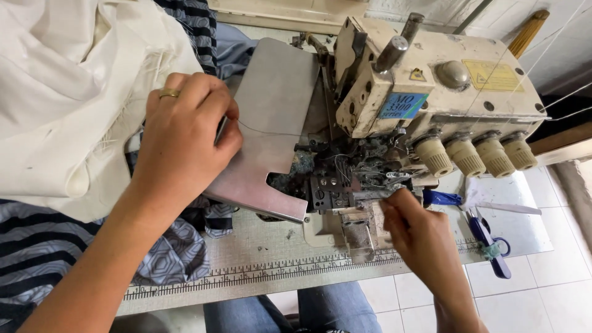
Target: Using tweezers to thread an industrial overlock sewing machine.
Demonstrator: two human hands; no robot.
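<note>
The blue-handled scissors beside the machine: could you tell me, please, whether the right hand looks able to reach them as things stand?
Probably yes. The blue-handled scissors lie in the open on the table, just right of the right hand, with nothing lying between them; that hand's fingertips are busy at the overlock machine, though.

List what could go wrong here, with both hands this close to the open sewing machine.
1. The right hand has its fingertips at the exposed mechanism, which looks linty; if the sewing machine started, they could be caught.
2. The left hand pinches a thin thread drawn taut toward the machine; a hard pull might snap it.
3. The blue scissors lie near the table edge by the right wrist and could be knocked off.
</note>
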